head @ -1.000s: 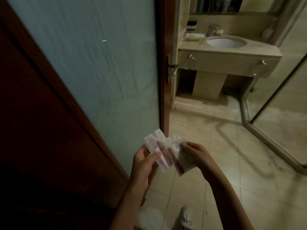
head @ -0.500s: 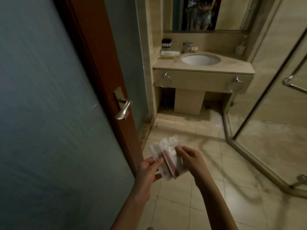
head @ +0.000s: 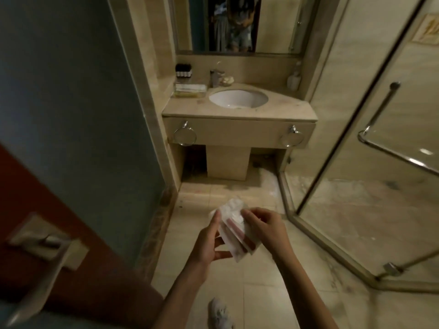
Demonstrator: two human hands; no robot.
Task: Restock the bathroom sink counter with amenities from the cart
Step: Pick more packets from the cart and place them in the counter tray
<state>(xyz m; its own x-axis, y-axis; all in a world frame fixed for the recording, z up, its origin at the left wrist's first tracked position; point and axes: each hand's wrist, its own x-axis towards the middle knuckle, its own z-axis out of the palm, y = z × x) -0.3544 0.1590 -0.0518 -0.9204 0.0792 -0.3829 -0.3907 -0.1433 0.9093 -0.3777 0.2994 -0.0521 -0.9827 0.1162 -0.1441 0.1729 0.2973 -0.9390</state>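
Note:
Both my hands hold a small stack of clear plastic amenity packets (head: 234, 230) with red items inside, at chest height above the tiled floor. My left hand (head: 209, 243) grips the stack's left edge from below with the thumb on top. My right hand (head: 263, 227) pinches its right side. Ahead stands the beige sink counter (head: 294, 108) with a white oval basin (head: 238, 98). At the counter's back left lie a tray (head: 190, 90) of amenities and a row of small dark bottles (head: 183, 70).
A wooden door with a metal handle (head: 45, 248) fills the lower left, beside a frosted glass panel (head: 71, 103). A glass shower enclosure (head: 370, 162) stands on the right. A faucet (head: 215, 78), a soap dispenser (head: 294, 79) and a mirror (head: 237, 24) sit behind the basin. Two towel rings hang on the counter front.
I have stepped past the door into the bathroom, so the sink counter is nearer and more central. Both hands still hold the packets, now gathered into a tighter stack.

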